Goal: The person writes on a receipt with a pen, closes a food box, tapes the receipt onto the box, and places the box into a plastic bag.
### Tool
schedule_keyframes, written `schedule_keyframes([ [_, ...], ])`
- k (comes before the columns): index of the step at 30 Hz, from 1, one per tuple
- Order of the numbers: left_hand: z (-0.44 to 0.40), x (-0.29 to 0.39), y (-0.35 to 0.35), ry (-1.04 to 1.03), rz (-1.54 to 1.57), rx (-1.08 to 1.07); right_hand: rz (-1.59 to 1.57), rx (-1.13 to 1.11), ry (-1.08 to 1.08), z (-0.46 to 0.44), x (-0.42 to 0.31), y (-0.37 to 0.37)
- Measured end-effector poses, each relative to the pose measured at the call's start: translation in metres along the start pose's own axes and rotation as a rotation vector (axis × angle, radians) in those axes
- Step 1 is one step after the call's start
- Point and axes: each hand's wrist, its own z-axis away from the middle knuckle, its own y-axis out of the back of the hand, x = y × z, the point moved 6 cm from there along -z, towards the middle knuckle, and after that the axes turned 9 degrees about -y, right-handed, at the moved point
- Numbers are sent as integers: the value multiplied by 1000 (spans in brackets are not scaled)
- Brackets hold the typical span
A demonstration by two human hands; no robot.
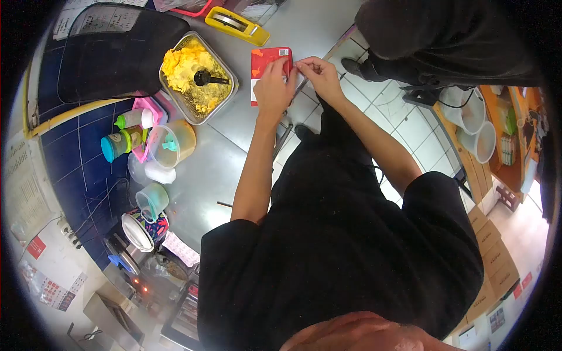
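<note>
A red and white box (280,54) lies on the steel counter near its edge. My left hand (275,89) is over the box, its fingers bent down on the top and the thumb near the right side. Just right of the box, my right hand (323,76) has thumb and fingertips pinched together by the box edge. Whatever is in that pinch is too small to make out. Left of my hands stands a clear container (233,99) of yellow shredded food (186,65), with a black-handled tool (205,78) in it.
Above the box lies a yellow tape dispenser (237,26). Plastic tubs (178,143) and bottles (114,149) line the blue-tiled wall. At upper right, another person's dark-clothed leg (404,35) stands close to the counter. Wooden shelving (477,169) is on the right.
</note>
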Motion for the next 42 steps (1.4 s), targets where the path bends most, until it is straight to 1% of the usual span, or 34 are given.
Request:
schedule_keyframes([
  [1,-7,-3,1,-9,-26,40,-21,9,-28,-4,10,3],
  [2,-13,-6,-2,-4,-8,22,-41,19,-54,-9,19,8],
  [4,-21,-10,-6,8,29,-16,-1,31,-22,-8,18,7],
  [7,-25,-12,-8,50,6,-106,27,40,-11,-12,20,6],
  [8,-25,-12,-6,59,-4,-105,30,42,-14,-14,22,6],
  [10,-28,-5,2,77,-23,-102,-20,52,-105,-15,20,8],
  [14,-10,-12,-5,71,51,-130,-123,54,-208,-4,26,7],
  [16,11,5,9,67,37,-131,-106,17,-225,0,27,6],
  [18,22,7,8,69,46,-110,-106,-13,-252,10,36,4],
  [22,26,4,6,85,50,-111,-91,-56,-228,1,35,1],
  [26,33,-4,-6,58,-11,-38,-78,-79,-173,-3,14,-6],
  [28,38,-5,-7,59,-7,-2,41,-111,-156,-8,19,-5],
  [29,38,-9,-7,71,53,27,101,-127,-146,-14,21,-4],
  [31,40,-19,-10,92,172,79,208,-203,-265,-20,23,-10],
  [32,41,-22,-11,80,157,111,262,-239,-325,-23,23,-11],
  [34,42,-21,-10,60,130,175,367,-279,-348,-30,14,-13],
  [35,43,-21,-10,87,165,214,422,-299,-355,-35,9,-16],
  [37,44,-16,-8,140,237,293,611,-341,-304,-46,5,-20],
  [38,45,-16,-7,198,259,291,708,-358,-278,-51,3,-21],
  [40,47,-8,0,319,310,285,803,-363,-248,-56,-2,-28],
  [42,49,-8,0,287,292,290,918,-364,-222,-56,-5,-34],
])
